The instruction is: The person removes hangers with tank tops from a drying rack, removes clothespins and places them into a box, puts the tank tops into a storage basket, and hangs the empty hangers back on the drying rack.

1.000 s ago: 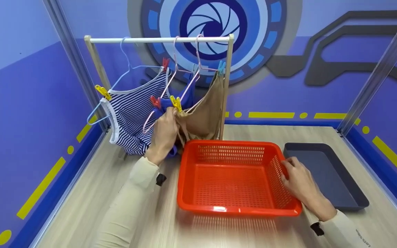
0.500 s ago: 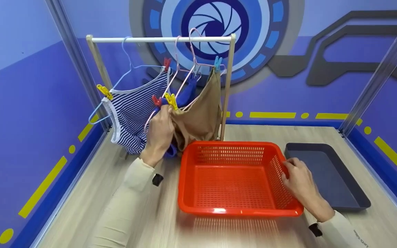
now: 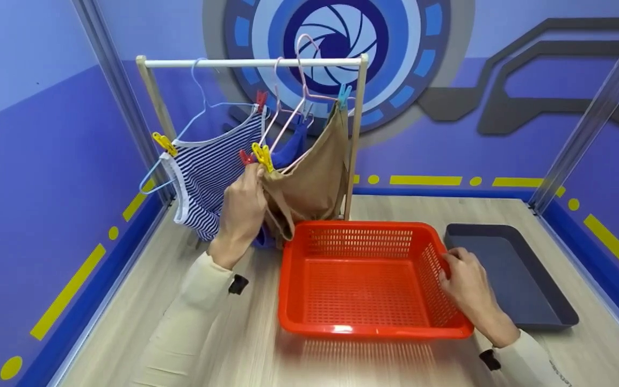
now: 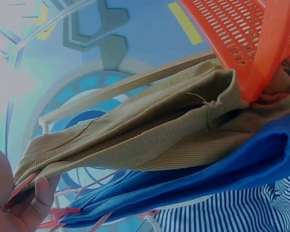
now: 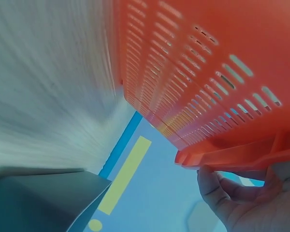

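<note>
My left hand [image 3: 244, 207] pinches the near corner of a brown ribbed garment [image 3: 312, 177], just below a yellow clothespin [image 3: 262, 156]. The garment is pegged to a pink hanger [image 3: 303, 70] by that pin and by a blue clothespin [image 3: 344, 97]. This hanger's hook stands above the white rod [image 3: 223, 63]. In the left wrist view, thumb and fingers close round the garment's corner [image 4: 34, 169] and a bit of hanger. My right hand [image 3: 470, 287] grips the right rim of a red perforated basket [image 3: 374, 330]; nothing lies in the basket.
A blue garment [image 3: 290, 150] on another pink hanger and a striped garment [image 3: 215, 161] on a light-blue hanger [image 3: 200, 91] hang from the rack, left of the brown one. A dark grey tray [image 3: 519, 274] sits right of the basket. Blue printed walls surround the table.
The brown garment's hanger has risen, its hook moving from the rod to above it. My left hand has shifted left and slightly up with the corner. The right hand stays at the basket rim.
</note>
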`<state>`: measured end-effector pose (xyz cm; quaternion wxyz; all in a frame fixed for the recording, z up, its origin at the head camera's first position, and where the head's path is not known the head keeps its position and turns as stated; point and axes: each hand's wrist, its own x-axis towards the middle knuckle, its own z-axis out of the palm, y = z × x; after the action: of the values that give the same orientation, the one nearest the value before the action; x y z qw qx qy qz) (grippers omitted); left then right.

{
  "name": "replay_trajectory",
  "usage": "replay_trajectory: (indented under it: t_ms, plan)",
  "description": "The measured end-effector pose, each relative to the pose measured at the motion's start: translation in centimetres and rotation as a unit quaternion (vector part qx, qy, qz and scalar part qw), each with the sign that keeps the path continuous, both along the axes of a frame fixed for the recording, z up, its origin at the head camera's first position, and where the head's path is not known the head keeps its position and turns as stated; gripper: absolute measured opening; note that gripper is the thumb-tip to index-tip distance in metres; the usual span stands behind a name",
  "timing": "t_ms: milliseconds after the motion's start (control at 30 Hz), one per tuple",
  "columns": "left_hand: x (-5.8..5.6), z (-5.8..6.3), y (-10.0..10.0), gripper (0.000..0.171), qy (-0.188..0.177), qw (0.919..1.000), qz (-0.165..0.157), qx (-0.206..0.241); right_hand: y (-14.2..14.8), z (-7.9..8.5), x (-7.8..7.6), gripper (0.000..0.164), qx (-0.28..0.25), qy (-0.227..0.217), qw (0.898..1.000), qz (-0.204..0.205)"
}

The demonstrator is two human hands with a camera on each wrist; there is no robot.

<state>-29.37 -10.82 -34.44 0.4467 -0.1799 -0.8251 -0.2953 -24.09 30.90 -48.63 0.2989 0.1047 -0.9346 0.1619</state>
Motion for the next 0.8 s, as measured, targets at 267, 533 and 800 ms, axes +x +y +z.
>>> replay_trajectory:
  t_ms: [267, 533, 800]
  plan:
    - [1.2, 0.5, -1.1, 0.022, 0.008, 1.0000, 0.002, 0.003, 0.1, -0.1, 0.1, 0.028, -0.003, 0.003, 1.000, -0.006]
    - [2.7, 1.0, -2.5, 0.019, 0.018, 0.9997, 0.004, 0.013, 0.1, -0.3, 0.2, 0.028, -0.005, 0.021, 1.000, 0.000]
    - [4.4, 1.5, -4.0, 0.022, 0.035, 0.9990, 0.024, 0.010, 0.1, -0.4, 0.1, 0.028, -0.010, 0.024, 1.000, 0.002]
